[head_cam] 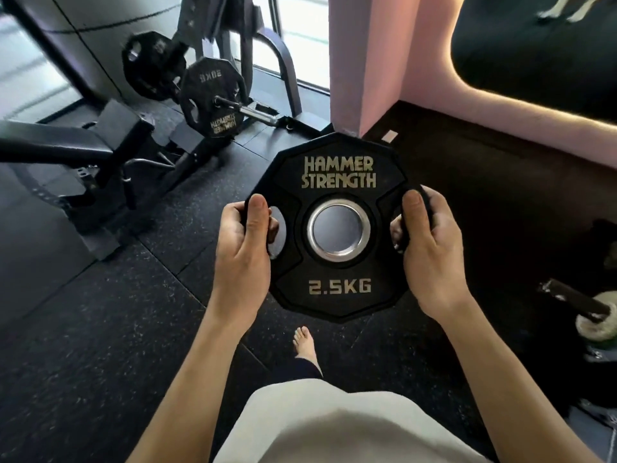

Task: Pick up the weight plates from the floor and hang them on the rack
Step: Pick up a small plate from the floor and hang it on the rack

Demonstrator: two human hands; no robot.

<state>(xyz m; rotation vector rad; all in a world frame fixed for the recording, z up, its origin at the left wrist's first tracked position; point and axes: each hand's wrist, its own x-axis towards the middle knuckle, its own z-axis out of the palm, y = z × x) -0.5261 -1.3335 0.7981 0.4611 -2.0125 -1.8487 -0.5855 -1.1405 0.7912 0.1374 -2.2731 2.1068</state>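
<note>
I hold a black 2.5 kg weight plate (337,295) flat in front of me, above the floor, its gold lettering facing up and a steel-ringed hole in its middle. My left hand (242,252) grips its left edge through a handle slot. My right hand (430,252) grips the right edge the same way. Further off at the upper left stands the rack (263,45), with a large black plate (213,98) hung on a steel peg (248,110) and another black plate (152,66) behind it.
A black bench (66,142) stands at the left on the dark rubber floor (100,345). A pink pillar (360,61) rises just beyond the held plate. A bar with a pale disc (594,315) lies at the right edge. My bare foot (304,342) is below the plate.
</note>
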